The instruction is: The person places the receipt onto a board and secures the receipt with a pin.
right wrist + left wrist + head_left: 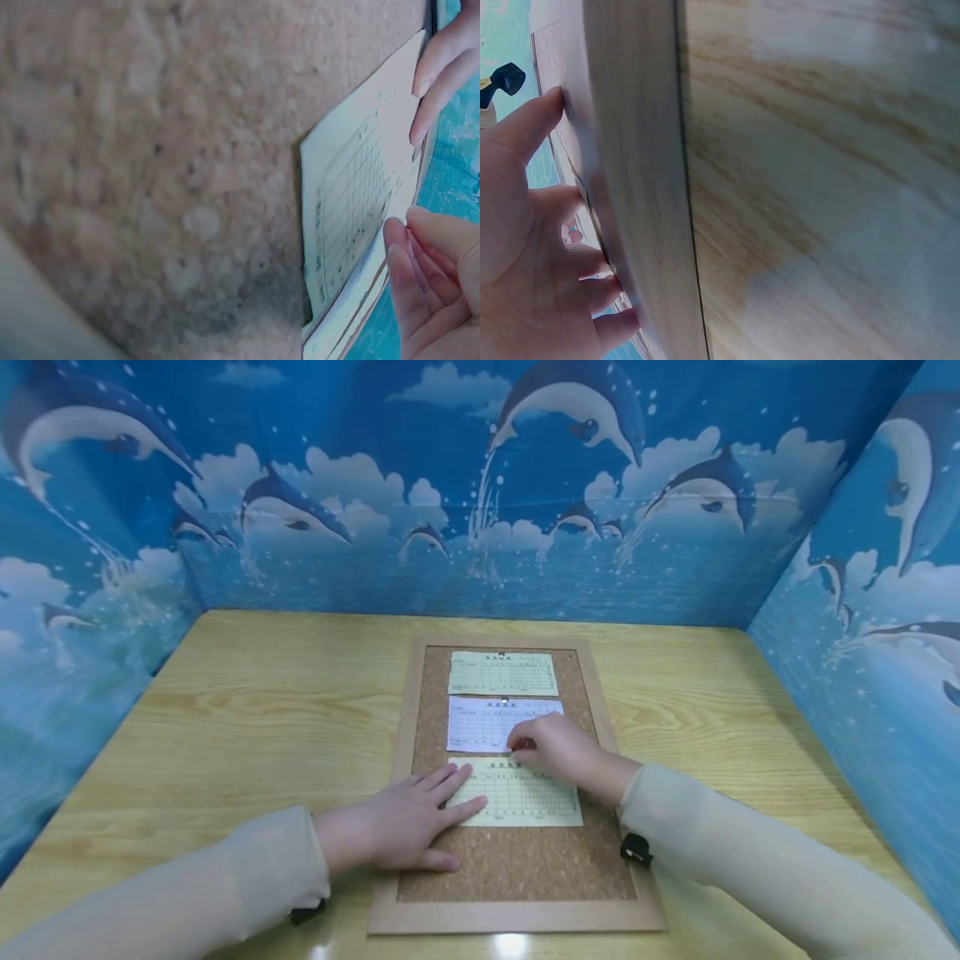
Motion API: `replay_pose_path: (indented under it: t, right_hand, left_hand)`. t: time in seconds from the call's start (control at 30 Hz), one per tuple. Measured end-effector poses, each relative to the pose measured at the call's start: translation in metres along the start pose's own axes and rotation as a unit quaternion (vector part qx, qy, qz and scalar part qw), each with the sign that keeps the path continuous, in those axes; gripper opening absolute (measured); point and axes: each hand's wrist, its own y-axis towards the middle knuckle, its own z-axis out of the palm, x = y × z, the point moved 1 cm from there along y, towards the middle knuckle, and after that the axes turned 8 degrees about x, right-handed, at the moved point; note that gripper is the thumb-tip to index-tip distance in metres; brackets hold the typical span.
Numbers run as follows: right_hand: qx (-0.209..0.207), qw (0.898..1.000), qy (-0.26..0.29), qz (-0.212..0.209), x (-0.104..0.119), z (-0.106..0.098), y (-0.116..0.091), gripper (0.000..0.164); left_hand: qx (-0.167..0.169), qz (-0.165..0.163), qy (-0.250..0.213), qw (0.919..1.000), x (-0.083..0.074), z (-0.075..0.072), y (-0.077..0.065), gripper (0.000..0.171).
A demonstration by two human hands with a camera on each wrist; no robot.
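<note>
A cork board with a wooden frame lies flat, bearing three printed paper slips. The lowest slip is pale green and lies under both hands. My left hand spreads its straight fingers over that slip's left end and the cork. Thumb and forefinger of my right hand pinch together at the slip's top middle, on what looks like a small pin, mostly hidden by the fingers. Just above, the lavender slip is partly covered by the right hand. In the right wrist view, the green slip has slightly raised edges.
Farthest up the board is another green slip. Small dark pins sit at the top middle of the upper two slips. The board rests on a wood-grain table, enclosed by blue dolphin-print cloth.
</note>
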Motion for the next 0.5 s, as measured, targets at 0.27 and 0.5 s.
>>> replay_pose_path:
  t: [0.27,0.5]
  right_hand:
    - [0.011,0.999,0.03,0.002,-0.0041,0.0013,0.0026,0.005]
    - [0.018,1.0,0.013,0.0,-0.002,0.001,0.002,0.005]
  left_hand:
    - [0.0,-0.001,0.0,1.0,-0.0001,0.0006,-0.0003,0.075]
    - [-0.001,0.0,-0.002,1.0,0.0005,0.0001,-0.0001,0.075]
